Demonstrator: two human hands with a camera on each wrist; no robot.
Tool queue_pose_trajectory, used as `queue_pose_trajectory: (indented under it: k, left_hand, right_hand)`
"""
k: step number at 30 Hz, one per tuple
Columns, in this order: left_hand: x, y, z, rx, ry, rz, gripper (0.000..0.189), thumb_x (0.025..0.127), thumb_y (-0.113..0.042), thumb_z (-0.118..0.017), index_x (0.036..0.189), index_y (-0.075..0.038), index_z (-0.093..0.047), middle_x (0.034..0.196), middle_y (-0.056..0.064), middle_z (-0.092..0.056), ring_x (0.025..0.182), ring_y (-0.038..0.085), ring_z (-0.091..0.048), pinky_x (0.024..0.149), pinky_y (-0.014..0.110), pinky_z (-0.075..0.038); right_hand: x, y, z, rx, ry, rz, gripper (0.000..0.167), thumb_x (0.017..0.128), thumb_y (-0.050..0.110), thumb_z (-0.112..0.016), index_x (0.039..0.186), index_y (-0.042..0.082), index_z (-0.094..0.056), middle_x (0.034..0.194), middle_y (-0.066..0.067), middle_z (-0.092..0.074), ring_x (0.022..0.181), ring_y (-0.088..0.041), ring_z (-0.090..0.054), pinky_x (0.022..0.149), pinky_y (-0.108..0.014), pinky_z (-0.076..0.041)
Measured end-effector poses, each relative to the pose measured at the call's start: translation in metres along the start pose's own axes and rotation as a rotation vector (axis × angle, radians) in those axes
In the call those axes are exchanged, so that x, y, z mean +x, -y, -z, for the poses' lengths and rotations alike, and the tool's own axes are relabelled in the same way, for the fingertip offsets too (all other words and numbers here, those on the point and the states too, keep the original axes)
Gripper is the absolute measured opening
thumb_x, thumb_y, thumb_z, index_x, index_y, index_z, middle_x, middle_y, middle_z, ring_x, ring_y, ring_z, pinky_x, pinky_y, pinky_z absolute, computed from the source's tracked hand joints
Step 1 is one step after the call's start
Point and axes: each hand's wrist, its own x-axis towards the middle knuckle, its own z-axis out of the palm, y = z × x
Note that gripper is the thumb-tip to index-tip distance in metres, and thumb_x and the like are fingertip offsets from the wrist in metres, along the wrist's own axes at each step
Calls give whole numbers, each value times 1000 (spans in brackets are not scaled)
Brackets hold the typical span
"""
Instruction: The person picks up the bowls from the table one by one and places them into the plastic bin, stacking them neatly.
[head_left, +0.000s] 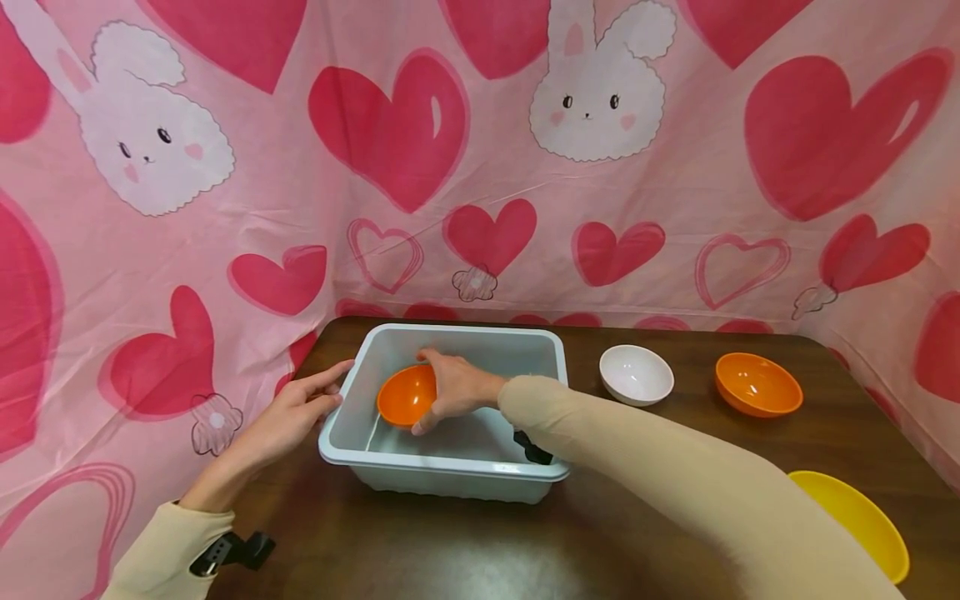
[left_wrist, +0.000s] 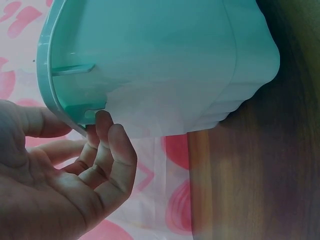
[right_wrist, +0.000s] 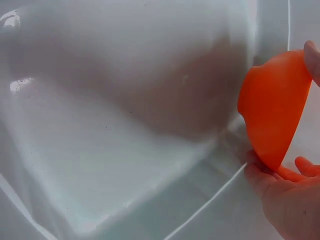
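- Being held inside the grey tub (head_left: 450, 483), the orange bowl (head_left: 405, 398) is partly covered by the right hand (head_left: 461, 387) — its grip is spread wide, with opposite sides of the bowl's rim pinched.
- Whether the tub's floor is touched cannot be told.
- The tub's edge is held in the left hand's (head_left: 294, 409) curled grip.
- The yellow dish (head_left: 866, 521) is partly hidden by the right sleeve (head_left: 660, 467).
- The white bowl (head_left: 637, 375) is seen whole.

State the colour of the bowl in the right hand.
Bright orange; the bowl shows best in the right wrist view.
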Motion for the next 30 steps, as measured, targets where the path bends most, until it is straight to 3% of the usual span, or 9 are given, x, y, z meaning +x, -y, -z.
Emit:
queue_pose_trajectory:
  k: [18, 30]
  left_hand:
    - [1, 0, 0, 21, 4, 4, 57, 103, 2, -54, 157, 10, -37, 107, 17, -63, 84, 22, -63, 70, 30, -59]
    - [1, 1, 1, 31, -2, -2, 57, 103, 1, -55, 157, 9, -38, 108, 17, -64, 84, 21, -64, 71, 29, -59]
  right_hand:
    - [-1, 1, -3, -23, 48, -38, 107, 75, 38, -95, 160, 11, -35, 145, -12, -53, 125, -27, -51, 109, -47, -45]
    - [4, 2, -10, -74, 34, -45, 106, 76, 39, -95, 159, 9, -35, 143, -11, -54, 124, -27, -52, 109, -44, -45]
